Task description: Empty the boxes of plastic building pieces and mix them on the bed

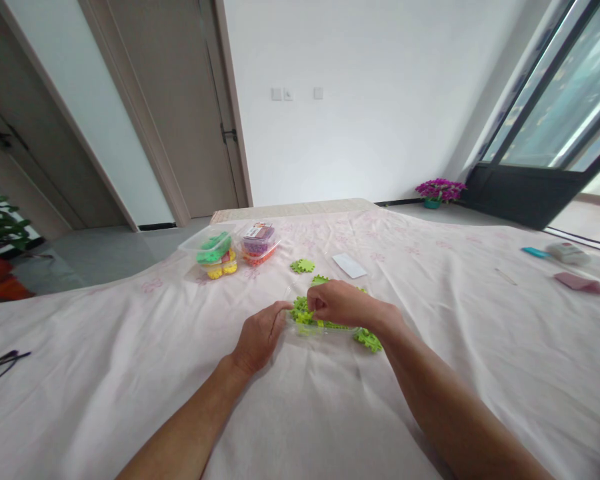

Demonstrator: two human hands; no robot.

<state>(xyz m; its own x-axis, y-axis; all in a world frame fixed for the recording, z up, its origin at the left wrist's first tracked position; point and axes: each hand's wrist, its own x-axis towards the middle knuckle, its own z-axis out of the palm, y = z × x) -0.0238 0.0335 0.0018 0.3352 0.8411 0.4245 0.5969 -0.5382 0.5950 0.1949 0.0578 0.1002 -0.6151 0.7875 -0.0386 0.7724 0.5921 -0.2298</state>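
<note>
Both hands meet at a small clear tray [325, 329] filled with lime-green gear-shaped pieces [304, 316] on a pale pink sheet. My left hand [259, 337] rests on the sheet with its fingertips pinched at the tray's left edge. My right hand [344, 303] is curled over the tray, fingers pinched on a green piece. One green piece [369, 340] lies by my right wrist, two more [303, 266] lie just beyond the tray.
Two clear tubs of coloured pieces [215, 252] [259, 241] stand at the back left. A white card [349, 265] lies behind the tray. Glasses [0, 363] lie at the far left; a teal item, a box and a dark red wallet [578, 282] lie at the right.
</note>
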